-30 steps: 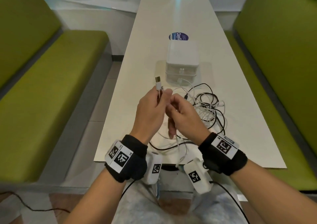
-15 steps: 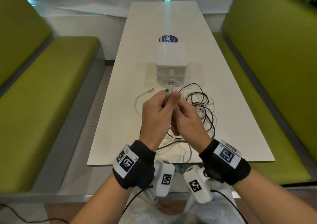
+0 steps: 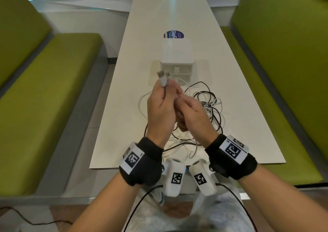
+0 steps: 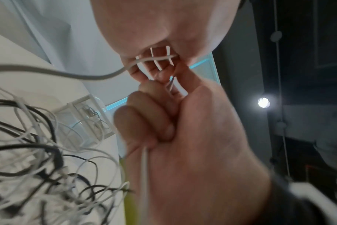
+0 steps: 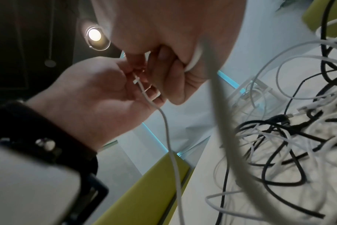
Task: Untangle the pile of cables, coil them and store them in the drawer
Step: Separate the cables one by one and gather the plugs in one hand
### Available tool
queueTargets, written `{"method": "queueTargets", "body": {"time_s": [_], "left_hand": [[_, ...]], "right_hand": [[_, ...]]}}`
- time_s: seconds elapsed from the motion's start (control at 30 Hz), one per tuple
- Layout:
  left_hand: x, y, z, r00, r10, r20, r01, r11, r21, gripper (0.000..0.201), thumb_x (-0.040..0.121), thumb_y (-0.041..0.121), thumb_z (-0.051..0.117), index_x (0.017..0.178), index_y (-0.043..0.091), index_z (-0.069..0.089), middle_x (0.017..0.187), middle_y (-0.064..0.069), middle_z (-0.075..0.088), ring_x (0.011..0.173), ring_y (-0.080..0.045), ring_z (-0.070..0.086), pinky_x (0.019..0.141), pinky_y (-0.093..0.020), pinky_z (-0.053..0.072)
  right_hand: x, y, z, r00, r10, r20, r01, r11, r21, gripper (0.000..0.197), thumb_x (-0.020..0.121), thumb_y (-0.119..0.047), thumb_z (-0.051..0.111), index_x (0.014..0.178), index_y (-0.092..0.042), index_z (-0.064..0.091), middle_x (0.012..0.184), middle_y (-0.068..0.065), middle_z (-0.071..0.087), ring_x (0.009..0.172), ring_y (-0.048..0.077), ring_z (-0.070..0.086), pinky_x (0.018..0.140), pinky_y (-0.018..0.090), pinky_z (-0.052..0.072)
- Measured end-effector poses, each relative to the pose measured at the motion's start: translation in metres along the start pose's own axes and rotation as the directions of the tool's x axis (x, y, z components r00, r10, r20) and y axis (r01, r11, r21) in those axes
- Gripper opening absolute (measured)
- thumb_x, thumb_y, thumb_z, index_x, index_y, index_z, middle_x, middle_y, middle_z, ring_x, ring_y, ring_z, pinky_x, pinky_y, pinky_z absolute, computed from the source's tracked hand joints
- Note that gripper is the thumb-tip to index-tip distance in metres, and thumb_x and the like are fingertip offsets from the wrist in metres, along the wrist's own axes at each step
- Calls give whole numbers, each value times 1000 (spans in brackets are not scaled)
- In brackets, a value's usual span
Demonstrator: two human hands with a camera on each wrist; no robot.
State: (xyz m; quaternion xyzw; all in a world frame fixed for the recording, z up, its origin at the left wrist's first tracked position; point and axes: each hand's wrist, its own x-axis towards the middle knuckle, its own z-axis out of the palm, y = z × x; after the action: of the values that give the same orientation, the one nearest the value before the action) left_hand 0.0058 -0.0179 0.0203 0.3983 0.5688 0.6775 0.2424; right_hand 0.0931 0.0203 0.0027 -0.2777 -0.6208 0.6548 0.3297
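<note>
left hand (image 3: 160, 107) had a curled grip round the white cable (image 3: 163, 80), both plugs poking up; right hand (image 3: 193, 114) pinched its strand. the tangled pile (image 3: 205, 107) sat on the desk (image 3: 124, 125) before the drawer box (image 3: 176, 57). yanking probably would've tightened knots or dragged everything off the edge.

Left hand (image 3: 160, 110) and right hand (image 3: 192, 115) raised together, fingers curled

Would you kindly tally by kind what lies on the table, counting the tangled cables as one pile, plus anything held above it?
Drawer box: 1
Round blue sticker: 1
Cable pile, strands too tangled to count: 1
White cable, gripped in the left hand: 1
Total: 4
</note>
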Motion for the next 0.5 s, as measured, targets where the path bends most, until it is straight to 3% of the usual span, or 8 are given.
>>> {"method": "queueTargets", "body": {"time_s": [0.07, 0.1, 0.17, 0.2, 0.27, 0.33, 0.4, 0.5], "left_hand": [[14, 11, -5, 999, -14, -34, 10, 993, -114, 36, 106, 28, 33, 78, 14, 51, 68, 1, 55, 65, -13, 54, 67, -30, 48], [21, 18, -10, 999, -25, -23, 21, 986, -167, 38, 106, 29, 32, 76, 14, 49, 60, 3, 50, 55, -15, 50, 59, -30, 47], [34, 29, -19, 998, -14, 58, 26, 978, -209, 39, 107, 30, 31, 74, 14, 45, 52, 7, 37, 43, -10, 32, 41, -25, 33], [40, 35, -24, 995, 8, 102, 13, 978, -209, 39, 107, 29, 30, 74, 15, 45, 51, 9, 34, 42, -9, 25, 39, -23, 26], [52, 49, -35, 990, 63, 125, -38, 981, -190, 39, 107, 28, 29, 73, 17, 46, 52, 11, 32, 42, -8, 21, 38, -23, 20], [66, 69, -49, 985, 156, 73, -139, 970, -202, 39, 107, 27, 27, 74, 17, 47, 53, 10, 32, 43, -11, 19, 38, -26, 17], [75, 84, -57, 966, 245, 78, -229, 958, -171, 38, 106, 24, 28, 74, 18, 47, 54, 9, 34, 44, -13, 20, 39, -29, 16], [63, 76, -42, 959, 167, 230, -187, 980, 71, 35, 103, 30, 38, 70, 23, 48, 57, 9, 40, 45, -7, 29, 41, -24, 22]], "right_hand": [[0, 9, -3, 1000, 13, 8, -12, 998, -61, 50, 102, -39, 42, 55, -23, 37, 49, -6, 26, 39, 9, 20, 41, 20, 18], [-2, 15, -4, 1000, 13, 11, -12, 997, -81, 50, 100, -42, 43, 56, -22, 32, 50, -6, 24, 39, 9, 20, 41, 20, 17], [-10, 25, -6, 1000, -6, 25, 9, 992, -125, 51, 98, -46, 44, 57, -21, 28, 51, -4, 23, 40, 9, 20, 42, 21, 18], [-14, 30, -6, 999, -22, 36, 27, 985, -172, 53, 98, -48, 44, 56, -20, 28, 51, -2, 23, 42, 10, 22, 43, 22, 18], [-22, 38, -8, 996, -36, 76, 57, 951, -304, 55, 96, -54, 40, 55, -18, 28, 52, -1, 25, 46, 11, 22, 47, 23, 19], [-28, 49, -12, 994, 16, 108, 35, 890, -455, 55, 94, -57, 38, 56, -20, 27, 53, -3, 24, 48, 9, 21, 48, 21, 19], [-30, 58, -18, 991, 90, 98, -20, 827, -561, 52, 96, -50, 41, 53, -24, 28, 50, -11, 25, 47, 6, 25, 50, 20, 23], [-18, 59, -24, 997, 47, 60, -3, 812, -583, 49, 101, -36, 44, 54, -26, 32, 48, -12, 31, 47, 3, 32, 51, 19, 25]]}}
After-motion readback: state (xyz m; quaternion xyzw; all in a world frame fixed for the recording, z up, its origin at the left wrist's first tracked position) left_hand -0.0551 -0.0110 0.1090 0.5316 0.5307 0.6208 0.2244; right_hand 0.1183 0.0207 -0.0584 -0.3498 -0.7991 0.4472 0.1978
